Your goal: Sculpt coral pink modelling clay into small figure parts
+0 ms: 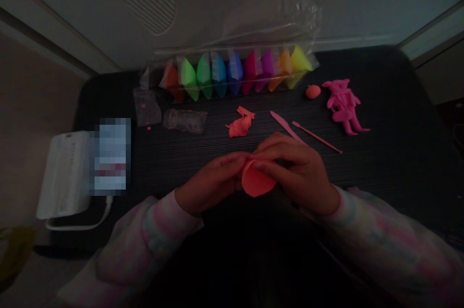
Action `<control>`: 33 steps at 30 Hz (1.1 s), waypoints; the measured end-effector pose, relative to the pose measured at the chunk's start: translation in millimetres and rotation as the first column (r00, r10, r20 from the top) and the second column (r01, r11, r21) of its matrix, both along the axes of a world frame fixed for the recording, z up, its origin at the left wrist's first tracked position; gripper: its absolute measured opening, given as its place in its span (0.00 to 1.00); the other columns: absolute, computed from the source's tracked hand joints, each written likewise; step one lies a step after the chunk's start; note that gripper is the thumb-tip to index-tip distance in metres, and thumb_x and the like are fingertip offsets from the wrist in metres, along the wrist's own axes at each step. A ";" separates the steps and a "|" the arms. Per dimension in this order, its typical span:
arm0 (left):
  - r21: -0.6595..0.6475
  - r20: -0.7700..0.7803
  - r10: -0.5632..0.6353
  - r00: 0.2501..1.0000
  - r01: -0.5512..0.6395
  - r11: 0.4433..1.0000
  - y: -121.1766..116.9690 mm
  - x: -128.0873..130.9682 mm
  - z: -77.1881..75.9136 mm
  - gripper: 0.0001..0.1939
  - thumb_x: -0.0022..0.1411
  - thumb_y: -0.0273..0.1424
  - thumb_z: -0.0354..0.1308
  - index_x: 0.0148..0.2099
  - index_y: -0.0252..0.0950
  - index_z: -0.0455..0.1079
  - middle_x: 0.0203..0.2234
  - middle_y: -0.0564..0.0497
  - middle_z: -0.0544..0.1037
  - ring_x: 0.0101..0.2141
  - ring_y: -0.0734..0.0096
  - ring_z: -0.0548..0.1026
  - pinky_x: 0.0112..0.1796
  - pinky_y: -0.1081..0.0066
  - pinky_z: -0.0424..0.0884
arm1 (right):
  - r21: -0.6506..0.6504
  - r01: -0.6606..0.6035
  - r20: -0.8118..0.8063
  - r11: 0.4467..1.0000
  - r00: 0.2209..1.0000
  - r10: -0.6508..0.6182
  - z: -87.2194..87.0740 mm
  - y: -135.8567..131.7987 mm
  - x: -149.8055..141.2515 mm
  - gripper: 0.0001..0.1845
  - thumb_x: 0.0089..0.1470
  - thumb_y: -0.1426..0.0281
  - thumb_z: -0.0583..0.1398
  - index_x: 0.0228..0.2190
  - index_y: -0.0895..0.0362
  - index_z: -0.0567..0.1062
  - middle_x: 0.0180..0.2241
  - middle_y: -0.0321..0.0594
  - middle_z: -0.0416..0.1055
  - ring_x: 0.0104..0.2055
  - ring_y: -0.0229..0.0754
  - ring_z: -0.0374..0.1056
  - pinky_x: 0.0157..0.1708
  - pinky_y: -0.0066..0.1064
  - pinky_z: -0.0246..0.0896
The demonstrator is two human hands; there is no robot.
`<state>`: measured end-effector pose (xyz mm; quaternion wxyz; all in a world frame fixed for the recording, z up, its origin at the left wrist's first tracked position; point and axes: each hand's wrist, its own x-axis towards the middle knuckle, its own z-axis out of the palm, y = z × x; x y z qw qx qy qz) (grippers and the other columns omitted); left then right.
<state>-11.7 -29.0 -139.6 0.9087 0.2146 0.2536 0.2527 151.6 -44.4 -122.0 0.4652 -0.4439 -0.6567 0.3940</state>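
A thin, flattened sheet of coral modelling clay (258, 181) hangs between both hands above the dark table. My right hand (299, 168) pinches it, thumb on its near face. From the left, my left hand (217, 177) grips the sheet's upper left edge, its fingers partly hidden behind the clay. Just beyond the hands lies a torn scrap of the same coral clay (240, 124). A pink plastic clay knife (286, 125) rests past my right hand, partly covered by it, and a thin pink modelling stick (317, 137) lies to its right.
Clear packets of coloured clay (235, 73) line the table's back. At right are a pink clay figure (342, 105) and a small orange clay ball (312, 91). Empty clear wrappers (184, 120) lie left of the scrap. A phone (110, 155) and cabled white power bank (65, 175) sit at left.
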 end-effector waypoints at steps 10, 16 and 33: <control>0.010 -0.019 -0.007 1.000 0.007 1.000 0.0 -0.8 0.5 0.12 0.56 0.34 0.56 0.40 0.35 0.74 0.29 0.51 0.76 0.30 0.77 0.71 0.32 0.77 0.67 | 0.016 -0.015 0.038 1.000 0.999 0.014 -0.2 0.2 2.1 0.06 0.48 0.72 0.62 0.32 0.52 0.77 0.30 0.35 0.71 0.33 0.36 0.67 0.33 0.29 0.63; 0.022 0.052 -0.002 0.999 0.001 1.000 1.1 -0.8 0.1 0.13 0.57 0.34 0.54 0.43 0.36 0.73 0.36 0.48 0.75 0.31 0.72 0.71 0.29 0.73 0.70 | -0.011 0.075 0.028 0.997 0.997 -0.075 -1.7 0.3 -0.9 0.04 0.48 0.73 0.61 0.28 0.53 0.75 0.28 0.34 0.71 0.32 0.35 0.66 0.33 0.29 0.63; 0.047 -0.065 0.006 0.998 -0.003 0.999 0.6 1.6 1.6 0.12 0.54 0.38 0.58 0.36 0.34 0.74 0.26 0.52 0.72 0.28 0.76 0.68 0.30 0.75 0.64 | 0.016 0.021 0.054 1.000 0.998 -0.021 -0.4 1.7 0.5 0.06 0.47 0.73 0.62 0.31 0.56 0.75 0.30 0.34 0.69 0.34 0.34 0.65 0.33 0.26 0.62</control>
